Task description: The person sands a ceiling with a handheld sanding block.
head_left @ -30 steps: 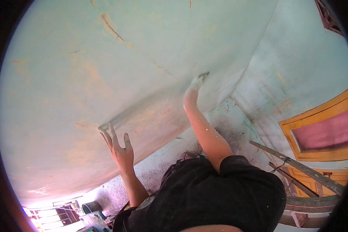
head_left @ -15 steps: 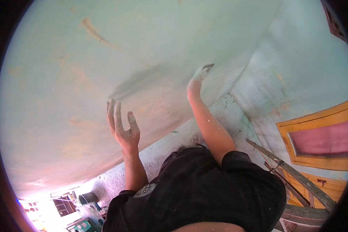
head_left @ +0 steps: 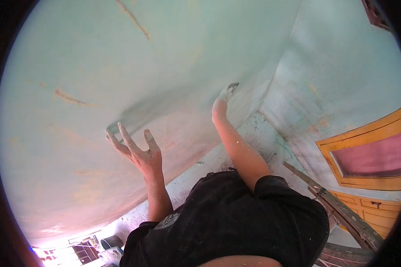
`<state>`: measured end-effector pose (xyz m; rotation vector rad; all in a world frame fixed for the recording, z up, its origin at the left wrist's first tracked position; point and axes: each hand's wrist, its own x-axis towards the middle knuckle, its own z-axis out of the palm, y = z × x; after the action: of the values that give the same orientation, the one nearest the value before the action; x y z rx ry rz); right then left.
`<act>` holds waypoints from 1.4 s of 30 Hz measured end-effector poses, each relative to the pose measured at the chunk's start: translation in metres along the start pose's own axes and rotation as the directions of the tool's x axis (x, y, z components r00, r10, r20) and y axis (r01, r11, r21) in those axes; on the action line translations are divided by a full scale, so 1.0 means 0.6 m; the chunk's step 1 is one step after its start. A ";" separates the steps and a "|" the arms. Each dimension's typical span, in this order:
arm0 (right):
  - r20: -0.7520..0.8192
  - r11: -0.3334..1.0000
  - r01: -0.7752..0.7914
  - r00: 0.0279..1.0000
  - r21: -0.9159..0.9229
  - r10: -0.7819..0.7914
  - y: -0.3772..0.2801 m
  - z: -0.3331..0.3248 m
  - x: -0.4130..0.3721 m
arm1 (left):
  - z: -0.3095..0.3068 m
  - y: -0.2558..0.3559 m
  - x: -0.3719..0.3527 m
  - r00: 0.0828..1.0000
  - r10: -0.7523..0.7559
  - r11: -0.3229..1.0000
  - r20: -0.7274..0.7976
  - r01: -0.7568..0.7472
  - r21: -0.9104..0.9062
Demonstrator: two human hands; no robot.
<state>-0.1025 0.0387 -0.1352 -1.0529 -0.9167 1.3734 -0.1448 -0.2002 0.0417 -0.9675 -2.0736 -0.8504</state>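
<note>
Plaster coated the left hand, whose fingers were spread wide and empty, their tips touching the pale green plastered ceiling at one end of a darker damp streak. At the streak's other end, the right hand had its fingers closed on a small dark blade pressed against the ceiling.

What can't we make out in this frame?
Head view only.
- Grey band between left hand and right hand: blurred; tool or smear, unclear.
- Right hand's grip: too small, turned away.
- Clutter at bottom left: washed out by glare, cut by the lens rim.
</note>
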 end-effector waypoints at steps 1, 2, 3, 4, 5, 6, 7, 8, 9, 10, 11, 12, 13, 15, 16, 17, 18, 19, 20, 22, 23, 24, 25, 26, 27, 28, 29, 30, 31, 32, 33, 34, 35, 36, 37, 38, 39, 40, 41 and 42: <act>-0.008 1.000 0.002 1.000 0.006 -0.002 -0.044 0.005 -0.003 | 0.003 0.002 0.000 1.000 0.009 1.000 0.000 -0.009 -0.005; 0.001 0.996 0.075 0.997 0.044 -0.075 -0.096 0.014 -0.012 | 0.006 0.004 -0.001 1.000 -0.007 1.000 0.003 0.007 0.023; 0.005 0.987 0.142 0.990 0.079 -0.143 -0.130 0.020 -0.020 | 0.008 0.005 -0.002 1.000 -0.023 0.998 0.011 0.023 0.052; -0.006 0.988 0.135 0.991 0.076 -0.135 -0.147 0.022 -0.018 | 0.015 0.010 0.001 1.000 -0.016 0.999 0.024 0.015 0.051; 0.128 0.935 0.343 0.935 -0.093 -0.330 -0.158 0.022 -0.021 | 0.019 0.012 0.003 1.000 -0.008 0.997 0.007 0.008 0.072; 0.291 0.810 0.541 0.831 -0.227 -0.474 -0.164 0.018 -0.023 | 0.022 0.014 0.001 1.000 0.000 0.996 -0.008 0.001 0.094; 0.283 0.813 0.532 0.838 -0.234 -0.467 -0.170 0.012 -0.027 | 0.022 0.013 0.000 1.000 0.005 0.996 0.004 -0.005 0.093; 0.327 0.773 0.577 0.808 -0.266 -0.490 -0.177 0.004 -0.033 | 0.018 0.013 -0.003 1.000 0.006 0.991 0.006 -0.007 0.134; 0.372 0.727 0.620 0.775 -0.294 -0.511 -0.180 0.001 -0.029 | 0.021 0.014 -0.002 1.000 0.008 0.985 0.007 -0.009 0.174; 0.364 0.726 0.622 0.775 -0.293 -0.517 -0.164 -0.002 -0.013 | 0.023 0.019 -0.002 1.000 0.015 0.986 0.003 -0.015 0.169; 0.237 0.776 0.608 0.789 -0.167 -0.567 -0.128 -0.004 0.013 | 0.025 0.021 -0.002 1.000 -0.017 0.987 -0.023 0.021 0.159; 0.105 0.800 0.599 0.798 -0.029 -0.594 -0.094 -0.008 0.036 | 0.026 0.023 -0.003 0.997 -0.050 0.987 -0.052 0.057 0.149; 0.102 0.795 0.606 0.793 -0.021 -0.601 -0.063 -0.019 0.058 | 0.028 0.022 -0.003 0.997 -0.046 0.988 -0.063 0.055 0.147; -0.092 0.999 0.024 0.996 0.033 -0.021 -0.038 -0.032 0.083 | 0.029 0.014 -0.005 0.998 -0.018 0.980 -0.054 0.028 0.195; -0.091 0.999 0.032 0.995 0.039 -0.028 -0.041 -0.029 0.090 | 0.032 0.015 -0.003 0.998 -0.015 0.981 -0.063 0.027 0.192; -0.031 0.994 0.111 0.993 -0.012 -0.111 -0.077 -0.026 0.083 | 0.035 0.018 -0.003 0.996 -0.048 0.981 -0.077 0.062 0.183; 0.030 0.981 0.185 0.982 -0.065 -0.184 -0.111 -0.025 0.071 | 0.038 0.019 -0.005 0.993 -0.083 0.980 -0.081 0.096 0.176; 0.027 0.980 0.185 0.983 -0.067 -0.183 -0.136 -0.020 0.062 | 0.041 0.019 -0.005 0.994 -0.083 0.980 -0.078 0.095 0.174; 0.134 0.893 0.440 0.895 -0.099 -0.426 -0.159 -0.013 0.053 | 0.045 0.017 -0.004 0.992 -0.081 0.984 -0.098 0.095 0.148; 0.249 0.745 0.658 0.743 -0.107 -0.621 -0.206 -0.019 0.038 | 0.047 0.023 -0.008 0.990 -0.084 0.987 -0.110 0.097 0.126; 0.323 0.668 0.720 0.687 -0.187 -0.651 -0.231 -0.022 0.034 | 0.046 0.031 -0.006 0.989 -0.086 0.984 -0.119 0.103 0.144; 0.399 0.576 0.777 0.627 -0.253 -0.670 -0.243 -0.022 0.034 | 0.048 0.035 -0.002 0.987 -0.087 0.981 -0.132 0.108 0.161; 0.398 0.574 0.779 0.624 -0.251 -0.673 -0.226 -0.022 0.048 | 0.049 0.034 -0.002 0.987 -0.086 0.981 -0.137 0.108 0.160; 0.336 0.606 0.755 0.654 -0.251 -0.677 -0.192 -0.025 0.074 | 0.049 0.033 -0.003 0.987 -0.082 0.979 -0.137 0.106 0.174; 0.273 0.635 0.732 0.681 -0.246 -0.680 -0.166 -0.028 0.097 | 0.051 0.031 -0.003 0.987 -0.078 0.977 -0.139 0.104 0.188; 0.153 0.782 0.608 0.793 -0.136 -0.590 -0.157 -0.034 0.107 | 0.053 0.031 -0.002 0.986 -0.078 0.977 -0.150 0.105 0.184; 0.052 0.886 0.464 0.885 -0.001 -0.463 -0.145 -0.042 0.117 | 0.054 0.028 -0.003 0.984 -0.088 0.976 -0.154 0.116 0.187; 0.008 0.950 0.312 0.950 -0.030 -0.312 -0.097 -0.054 0.145 | 0.055 0.027 -0.004 0.983 -0.097 0.974 -0.155 0.126 0.190; -0.041 0.988 0.148 0.988 -0.054 -0.150 -0.058 -0.062 0.167 | 0.055 0.024 -0.007 0.982 -0.097 0.974 -0.160 0.127 0.187; -0.042 0.987 0.154 0.987 -0.052 -0.157 -0.068 -0.060 0.172 | 0.057 0.020 -0.009 0.982 -0.095 0.971 -0.163 0.127 0.204; -0.027 0.999 0.019 0.999 0.035 -0.018 -0.080 -0.059 0.177 | 0.059 0.018 -0.008 0.982 -0.091 0.967 -0.165 0.127 0.220; -0.001 0.986 -0.120 0.993 0.117 0.121 -0.090 -0.059 0.181 | 0.062 0.019 -0.008 0.982 -0.091 0.968 -0.166 0.126 0.215; -0.005 0.986 -0.120 0.993 0.115 0.121 -0.111 -0.058 0.178 | 0.062 0.021 -0.008 0.979 -0.104 0.965 -0.174 0.142 0.222; 0.052 0.991 0.129 0.991 -0.025 -0.127 -0.141 -0.054 0.170 | 0.064 0.022 -0.008 0.977 -0.117 0.961 -0.180 0.158 0.229; 0.143 0.915 0.376 0.923 -0.146 -0.356 -0.171 -0.051 0.166 | 0.067 0.027 -0.005 0.977 -0.119 0.961 -0.177 0.158 0.227; 0.145 0.915 0.374 0.924 -0.152 -0.353 -0.199 -0.051 0.153 | 0.068 0.032 -0.004 0.973 -0.127 0.962 -0.191 0.168 0.217; 0.241 0.853 0.478 0.871 -0.211 -0.428 -0.223 -0.055 0.135 | 0.068 0.037 -0.006 0.969 -0.138 0.961 -0.203 0.181 0.210; 0.341 0.775 0.578 0.804 -0.255 -0.487 -0.232 -0.060 0.126 | 0.069 0.042 -0.006 0.970 -0.145 0.959 -0.197 0.186 0.213; 0.346 0.776 0.575 0.805 -0.259 -0.481 -0.222 -0.066 0.131 | 0.071 0.045 -0.005 0.966 -0.151 0.959 -0.208 0.194 0.206; 0.332 0.777 0.561 0.819 -0.285 -0.469 -0.202 -0.070 0.139 | 0.072 0.046 -0.004 0.963 -0.155 0.959 -0.221 0.200 0.199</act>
<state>-0.0241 0.1294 -0.0399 -0.8146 -1.5712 0.8801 -0.1343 -0.1536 0.0233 -0.5564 -2.0457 -0.7553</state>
